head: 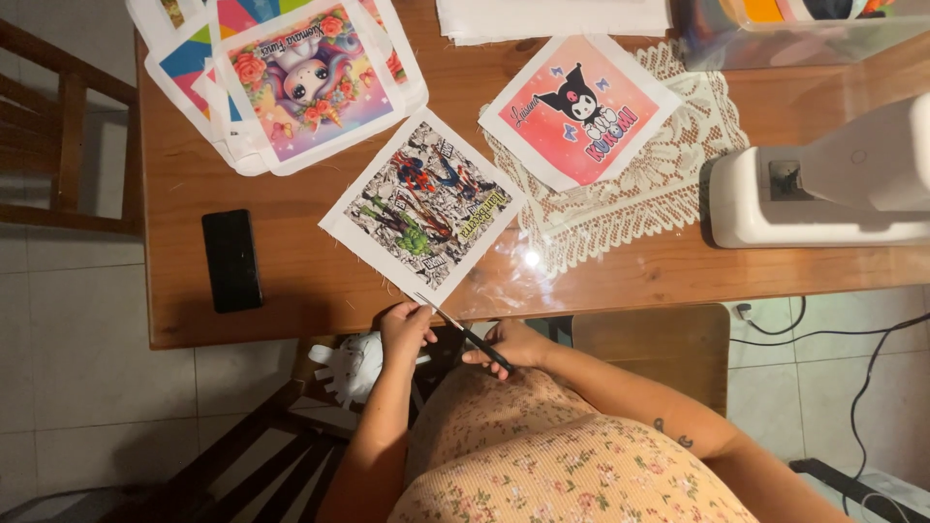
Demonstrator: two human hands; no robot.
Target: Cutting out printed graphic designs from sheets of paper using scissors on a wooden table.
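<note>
Left hand (405, 327) was pinched on near edge of printed square (424, 206), frame centre, overhanging table (194, 291) edge. Right hand (513, 346) was closed around scissors (465, 334) at that corner. Slack fabric risked crooked cut into print; fingertips were endangered near blades.

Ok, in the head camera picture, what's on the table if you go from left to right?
Black phone → stack of unicorn prints → comic-hero print → pink cartoon print on the lace doily → white sewing machine.
</note>
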